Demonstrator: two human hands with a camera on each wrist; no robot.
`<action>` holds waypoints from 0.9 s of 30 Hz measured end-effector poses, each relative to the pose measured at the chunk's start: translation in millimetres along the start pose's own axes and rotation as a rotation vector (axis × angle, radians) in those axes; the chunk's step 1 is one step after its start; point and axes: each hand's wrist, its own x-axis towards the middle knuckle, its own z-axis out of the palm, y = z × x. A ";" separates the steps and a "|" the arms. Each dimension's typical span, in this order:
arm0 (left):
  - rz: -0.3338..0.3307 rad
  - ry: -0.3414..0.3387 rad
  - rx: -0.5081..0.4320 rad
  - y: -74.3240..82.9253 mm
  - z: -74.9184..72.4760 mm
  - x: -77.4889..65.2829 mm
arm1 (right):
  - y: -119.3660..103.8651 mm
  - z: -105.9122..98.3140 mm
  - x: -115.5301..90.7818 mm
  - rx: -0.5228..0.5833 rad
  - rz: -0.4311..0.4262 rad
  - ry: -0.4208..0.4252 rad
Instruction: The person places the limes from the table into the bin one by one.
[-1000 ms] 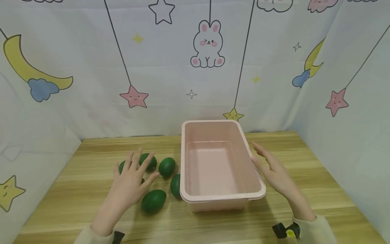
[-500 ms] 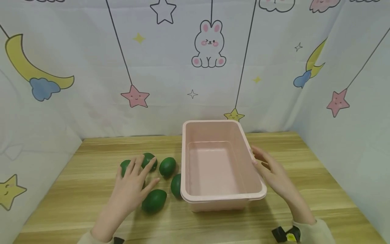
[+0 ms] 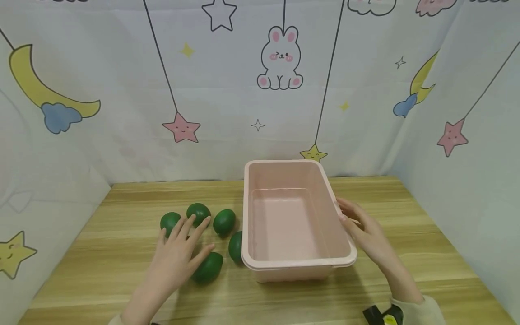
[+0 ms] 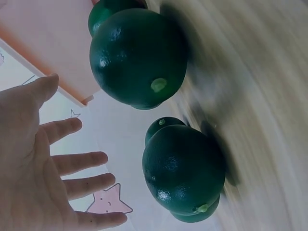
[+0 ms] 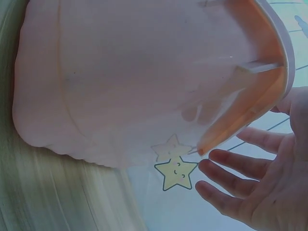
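Note:
My left hand [image 3: 172, 259] hovers with spread fingers over several smooth, dark green oval fruits. In the left wrist view its palm [image 4: 29, 168] holds nothing, apart from a large green fruit [image 4: 183, 163] with a pale stem nub. Nearest the thumb in the head view is a front green fruit [image 3: 209, 269]. My right hand [image 3: 367, 234] is at the right side of a pink plastic bin [image 3: 284, 262]. Its thumb lies at the bin's rim; the loosely bent fingers [image 5: 236, 180] hang beside the rim in the right wrist view. A fruit under the left hand may be hidden.
The bin stands on a wood-grain table [image 3: 410, 253] with its inside bare. One green fruit [image 3: 235, 248] is partly hidden by the bin's left wall; another green fruit [image 3: 224, 222] lies behind it. A printed white curtain [image 3: 227, 99] encloses the back and sides.
My left hand has drawn slightly back toward me and lower over the fruits. The right hand has shifted slightly toward me along the bin's rim. Bin and fruits stay put.

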 end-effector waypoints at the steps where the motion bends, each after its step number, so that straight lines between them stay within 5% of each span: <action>1: 0.001 -0.002 -0.004 0.3 0.4 -0.8 | 0.0 -0.6 -0.4 0.005 0.009 -0.006; 27: 0.073 0.039 0.005 3.9 5.5 -17.1 | 1.1 -5.5 -1.2 0.212 0.108 -0.024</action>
